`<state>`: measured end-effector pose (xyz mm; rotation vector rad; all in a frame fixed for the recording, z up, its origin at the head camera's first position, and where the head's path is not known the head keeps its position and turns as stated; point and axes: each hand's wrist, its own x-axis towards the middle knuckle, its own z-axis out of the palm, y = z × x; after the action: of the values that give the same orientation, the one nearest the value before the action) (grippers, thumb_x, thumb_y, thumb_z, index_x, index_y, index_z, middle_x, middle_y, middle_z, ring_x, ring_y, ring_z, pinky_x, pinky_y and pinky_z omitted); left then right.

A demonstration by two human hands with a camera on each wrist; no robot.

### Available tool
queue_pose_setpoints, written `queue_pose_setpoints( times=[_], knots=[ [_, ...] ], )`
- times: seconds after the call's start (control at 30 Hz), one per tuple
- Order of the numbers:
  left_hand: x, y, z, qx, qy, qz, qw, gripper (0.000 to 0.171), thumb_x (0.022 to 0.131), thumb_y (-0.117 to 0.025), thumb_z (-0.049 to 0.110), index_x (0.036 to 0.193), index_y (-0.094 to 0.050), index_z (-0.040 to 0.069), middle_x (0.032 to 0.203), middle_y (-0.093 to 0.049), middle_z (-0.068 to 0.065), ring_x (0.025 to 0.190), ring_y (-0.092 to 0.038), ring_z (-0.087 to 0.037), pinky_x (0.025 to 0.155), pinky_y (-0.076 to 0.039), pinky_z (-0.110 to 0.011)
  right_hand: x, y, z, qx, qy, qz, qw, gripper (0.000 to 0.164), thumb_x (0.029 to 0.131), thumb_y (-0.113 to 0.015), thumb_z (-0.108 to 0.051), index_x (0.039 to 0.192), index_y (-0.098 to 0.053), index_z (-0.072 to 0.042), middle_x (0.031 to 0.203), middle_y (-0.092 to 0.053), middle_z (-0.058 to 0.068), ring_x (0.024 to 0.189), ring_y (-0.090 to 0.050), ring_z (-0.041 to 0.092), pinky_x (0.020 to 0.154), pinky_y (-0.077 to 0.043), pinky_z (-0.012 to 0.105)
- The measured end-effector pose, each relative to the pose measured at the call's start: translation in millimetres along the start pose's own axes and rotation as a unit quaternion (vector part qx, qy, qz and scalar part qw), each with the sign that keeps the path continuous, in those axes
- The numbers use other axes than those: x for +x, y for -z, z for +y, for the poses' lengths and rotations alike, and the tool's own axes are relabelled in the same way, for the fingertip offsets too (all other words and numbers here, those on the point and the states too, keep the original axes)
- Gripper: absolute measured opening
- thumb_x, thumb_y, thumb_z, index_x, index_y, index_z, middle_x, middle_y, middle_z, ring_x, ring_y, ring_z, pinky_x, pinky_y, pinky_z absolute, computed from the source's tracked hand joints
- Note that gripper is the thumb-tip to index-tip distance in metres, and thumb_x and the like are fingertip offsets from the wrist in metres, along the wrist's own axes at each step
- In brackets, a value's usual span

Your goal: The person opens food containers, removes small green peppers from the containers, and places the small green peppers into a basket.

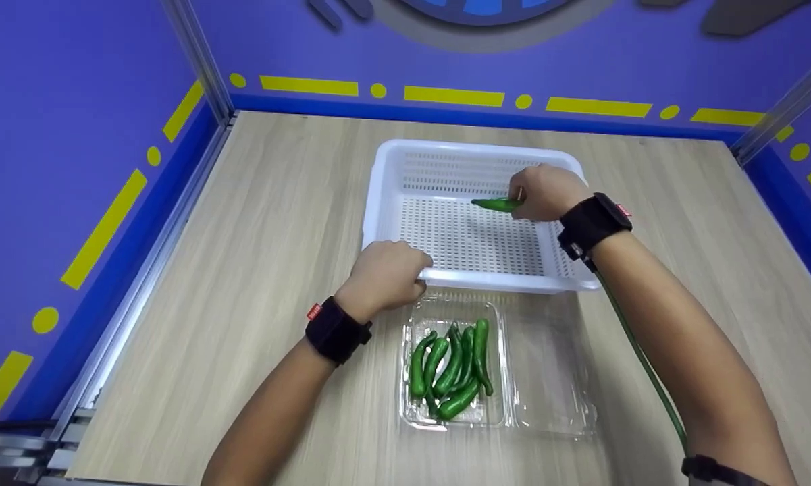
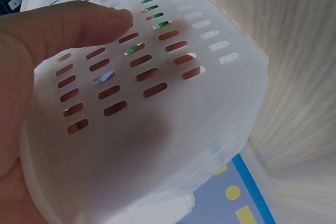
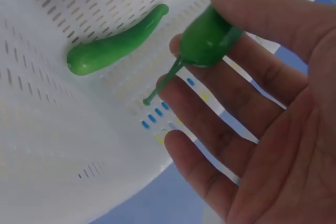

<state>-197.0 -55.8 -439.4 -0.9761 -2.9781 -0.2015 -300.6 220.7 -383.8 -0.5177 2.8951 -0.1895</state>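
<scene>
- My right hand (image 1: pixel 548 193) pinches a green pepper (image 3: pixel 205 40) over the white basket (image 1: pixel 486 280), its stem pointing away from my palm; the gap below it is probably what matters most.
- A loose pepper (image 3: pixel 115 51) lies inside the basket, beyond my right fingertips.
- My left hand (image 1: pixel 386 275) grips the basket's near-left rim, thumb outside.
- The other peppers (image 1: pixel 451 371) sit on my side of the basket in a clear container (image 1: pixel 502 378) on the worktop (image 1: pixel 277 216), mostly lengthwise to me, nearer my left hand.
- My thumb covers part of the held pepper. From above, I can't tell whether the green tip by my fingers is that one or the loose one.
- The piled peppers overlap, so I can't count them surely.
</scene>
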Motion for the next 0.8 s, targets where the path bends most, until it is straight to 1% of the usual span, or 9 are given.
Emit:
queue_pose_setpoints(
  times=[0.17, 0.27, 0.4, 0.53, 0.67, 0.8],
  knots=[
    [0.1, 0.7, 0.5, 0.003, 0.0, 0.002, 1.0, 0.006, 0.085, -0.069, 0.024, 0.082, -0.07, 0.018, 0.074, -0.07, 0.003, 0.068, -0.065, -0.019, 0.062, -0.053, -0.042, 7, -5, 3, 0.004, -0.012, -0.017, 1.0, 0.026, 0.079, -0.079, -0.01, 0.104, -0.076, -0.002, 0.099, -0.075, 0.017, 0.088, -0.065, 0.03, 0.082, -0.053, 0.047],
    [0.4, 1.2, 0.8, 0.004, 0.0, -0.001, 1.0, 0.007, 0.085, -0.069, 0.024, 0.083, -0.07, 0.018, 0.075, -0.07, 0.002, 0.07, -0.066, -0.02, 0.063, -0.054, -0.042, 9, -8, 5, 0.005, -0.026, -0.029, 0.999, 0.026, 0.081, -0.079, -0.012, 0.104, -0.076, -0.002, 0.1, -0.074, 0.016, 0.088, -0.063, 0.031, 0.081, -0.052, 0.045],
    [0.5, 2.5, 1.0, 0.002, 0.003, -0.007, 1.0, 0.007, 0.085, -0.068, 0.025, 0.083, -0.07, 0.018, 0.076, -0.07, 0.002, 0.071, -0.066, -0.02, 0.064, -0.054, -0.042, 11, -12, 7, 0.003, -0.045, -0.035, 0.998, 0.025, 0.08, -0.081, -0.012, 0.102, -0.075, -0.002, 0.1, -0.072, 0.015, 0.088, -0.061, 0.03, 0.08, -0.049, 0.042],
    [-0.3, 3.6, 0.5, 0.003, 0.004, -0.003, 1.0, 0.007, 0.085, -0.068, 0.024, 0.081, -0.068, 0.018, 0.074, -0.069, 0.002, 0.069, -0.066, -0.02, 0.063, -0.054, -0.043, 14, -15, 10, -0.01, -0.044, -0.03, 0.999, 0.021, 0.078, -0.081, -0.011, 0.096, -0.074, -0.002, 0.095, -0.069, 0.012, 0.083, -0.058, 0.028, 0.073, -0.046, 0.039],
    [-0.6, 3.3, 0.2, 0.006, 0.001, 0.002, 1.0, 0.008, 0.084, -0.068, 0.023, 0.078, -0.066, 0.018, 0.072, -0.067, 0.002, 0.067, -0.064, -0.02, 0.061, -0.053, -0.043, 16, -18, 15, -0.028, -0.039, -0.025, 0.999, 0.015, 0.075, -0.079, -0.008, 0.086, -0.071, -0.004, 0.085, -0.063, 0.009, 0.076, -0.054, 0.026, 0.064, -0.041, 0.035],
    [-0.4, 2.5, 0.4, 0.004, 0.0, -0.002, 1.0, 0.009, 0.084, -0.068, 0.023, 0.078, -0.065, 0.018, 0.072, -0.066, 0.002, 0.067, -0.064, -0.02, 0.062, -0.054, -0.043, 18, -21, 19, -0.032, -0.038, -0.027, 0.998, 0.013, 0.073, -0.078, -0.007, 0.081, -0.068, -0.004, 0.081, -0.06, 0.007, 0.073, -0.053, 0.025, 0.061, -0.037, 0.034]
  ],
)
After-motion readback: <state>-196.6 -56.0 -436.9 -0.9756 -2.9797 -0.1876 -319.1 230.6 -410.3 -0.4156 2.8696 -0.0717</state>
